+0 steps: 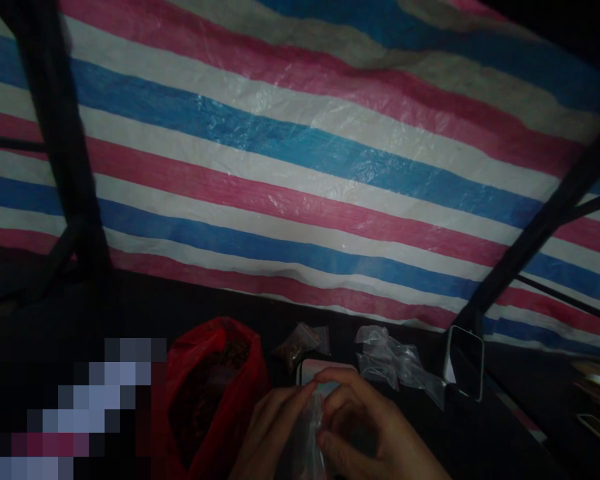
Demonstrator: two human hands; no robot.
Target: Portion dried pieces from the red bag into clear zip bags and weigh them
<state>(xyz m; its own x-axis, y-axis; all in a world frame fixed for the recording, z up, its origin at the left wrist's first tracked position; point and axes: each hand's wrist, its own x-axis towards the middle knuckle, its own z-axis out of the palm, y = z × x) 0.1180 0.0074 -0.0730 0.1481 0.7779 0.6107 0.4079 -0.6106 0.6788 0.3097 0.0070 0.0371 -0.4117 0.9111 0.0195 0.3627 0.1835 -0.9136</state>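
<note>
Between my hands, low in the middle of the view, is a small clear plastic bag [307,427]. My left hand [275,430] is closed on the bag's left side, its fingertips near the upper edge. My right hand [363,417] pinches the right side with bent fingers. What the bag contains is too dark to make out. Just beyond my fingertips lies a flat, pale pinkish rectangular thing [325,367], partly covered by my hands. Left of my left hand stands an open red plastic bag [257,373] full of small dark brown pieces.
A small clear bag with brown contents [295,350] lies behind my hands. Several flat clear bags [400,363] lie to the right, beside a dark-screened phone-like device [467,363]. Dark frame posts [73,167] and a striped tarp [300,167] enclose the dark table. The lower left is pixelated.
</note>
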